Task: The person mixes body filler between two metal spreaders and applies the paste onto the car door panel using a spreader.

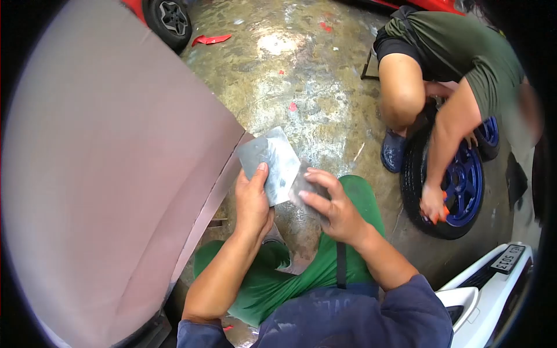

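My left hand (pixel 253 197) is closed around a flat grey metal plate (pixel 279 168), thumb on top, its face streaked with a pale smear. My right hand (pixel 335 210) grips a smaller, thin grey piece (pixel 303 184), somewhat blurred, that meets or overlaps the plate's right edge. Whether this piece is a spreader or an abrasive sheet, I cannot tell. Both hands are above my green trousers (pixel 360 214), close to the corner of a large dull pinkish-grey car panel (pixel 133 151) on my left.
At right, a bent-over co-worker (pixel 458 64) holds something orange (pixel 444 209) against a tire with a blue wheel rim (pixel 464 180). A white bumper (pixel 493 290) is at lower right. Red scraps (pixel 212 40) lie on the stained floor (pixel 313 75), near another car's wheel (pixel 171 20).
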Demonstrator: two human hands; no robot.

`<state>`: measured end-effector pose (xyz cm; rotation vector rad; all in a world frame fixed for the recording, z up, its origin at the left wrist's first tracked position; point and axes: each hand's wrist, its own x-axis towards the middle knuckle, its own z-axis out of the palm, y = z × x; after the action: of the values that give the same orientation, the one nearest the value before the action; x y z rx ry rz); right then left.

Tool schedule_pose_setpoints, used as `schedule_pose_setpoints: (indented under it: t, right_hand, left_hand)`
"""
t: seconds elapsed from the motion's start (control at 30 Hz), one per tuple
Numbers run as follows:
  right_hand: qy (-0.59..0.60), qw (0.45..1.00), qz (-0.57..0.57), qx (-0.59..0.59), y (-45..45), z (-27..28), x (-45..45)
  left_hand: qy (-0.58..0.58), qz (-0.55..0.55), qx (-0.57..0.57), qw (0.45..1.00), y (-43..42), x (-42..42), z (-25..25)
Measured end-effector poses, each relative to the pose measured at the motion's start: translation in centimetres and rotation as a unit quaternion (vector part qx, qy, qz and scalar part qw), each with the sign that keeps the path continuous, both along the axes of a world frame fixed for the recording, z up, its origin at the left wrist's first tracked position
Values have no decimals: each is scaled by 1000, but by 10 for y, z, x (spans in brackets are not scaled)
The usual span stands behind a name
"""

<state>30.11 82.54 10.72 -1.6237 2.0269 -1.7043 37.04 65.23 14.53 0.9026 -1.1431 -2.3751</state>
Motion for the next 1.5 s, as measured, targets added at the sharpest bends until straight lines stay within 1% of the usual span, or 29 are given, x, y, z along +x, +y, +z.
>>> schedule_pose_setpoints:
  t: [0.03, 0.07, 0.13, 0.2, 0.23, 0.27, 0.3, 0.33, 0.4, 0.43, 0.5, 0.53, 0.6, 0.7, 0.8, 0.83, 0.93, 1.03, 1.17, 1.23, 1.33, 1.4, 1.5]
  right_hand:
    - [16, 999, -26, 30, 2, -13, -4]
    - [49, 994, -38, 87, 8, -21, -12]
    - [119, 970, -67, 199, 21, -34, -30]
    - [-19, 979, -118, 165, 27, -73, -35]
    - [-90, 975, -139, 145, 25, -80, -38]
    - [-227, 959, -148, 87, 24, -87, -44]
    - [-361, 919, -152, 31, 17, -86, -56]
    - [-487, 860, -153, -27, 6, -86, -69]
    - [-430, 883, -189, -10, -21, -117, -103]
    - [-402, 896, -188, -4, -41, -93, -105]
    - [-277, 933, -220, 70, -73, -88, -121]
    - [-310, 924, -205, 94, -88, -81, -121]
    - [-107, 964, -214, 118, -111, -97, -124]
    - [-71, 952, -215, 207, -125, -91, -105]
    - [-72, 976, -164, 126, -132, -111, -90]
    - [-66, 977, -166, 121, -133, -118, -88]
    - [-5, 985, -134, 108, -136, -130, -84]
    - [47, 991, -111, 49, -135, -127, -76]
    - [43, 994, -80, 58, -137, -124, -72]
    - [48, 994, -78, 61, -143, -140, -74]
    - [32, 990, -85, 108, -154, -161, -75]
    - [41, 985, -100, 136, -156, -172, -76]
    - [73, 975, -122, 168, -155, -205, -81]
  left_hand:
    - [1, -4, -6, 1000, -2, 3, -5]
    - [5, -9, -13, 1000, -4, 3, -8]
    - [32, -18, -23, 999, -8, 2, 3]
    - [62, -44, -54, 996, -11, 4, 29]
    - [46, -80, -191, 977, -13, 8, 34]
    - [22, -113, -320, 940, -13, 16, 36]
    - [21, -139, -404, 904, -10, 22, 37]
    - [15, -212, -455, 865, -10, 27, 43]
    - [7, -358, -546, 758, -9, 33, 59]
    - [2, -376, -556, 741, -9, 35, 64]
    - [-10, -415, -573, 707, -7, 41, 66]
    - [-27, -415, -588, 694, -8, 44, 62]
    - [-65, -414, -614, 669, -11, 52, 53]
    - [-95, -413, -613, 667, -14, 57, 53]
    - [-107, -415, -626, 652, -13, 61, 51]
    - [-111, -419, -622, 651, -12, 62, 51]
    - [-114, -424, -614, 656, -8, 66, 52]
    - [-113, -415, -613, 663, -6, 72, 53]
    - [-126, -406, -619, 661, -7, 79, 57]
    - [-125, -404, -616, 664, -6, 82, 58]
    - [-130, -405, -610, 668, -5, 84, 60]
    - [-135, -403, -613, 666, -2, 84, 59]
    - [-132, -384, -617, 674, -2, 85, 52]
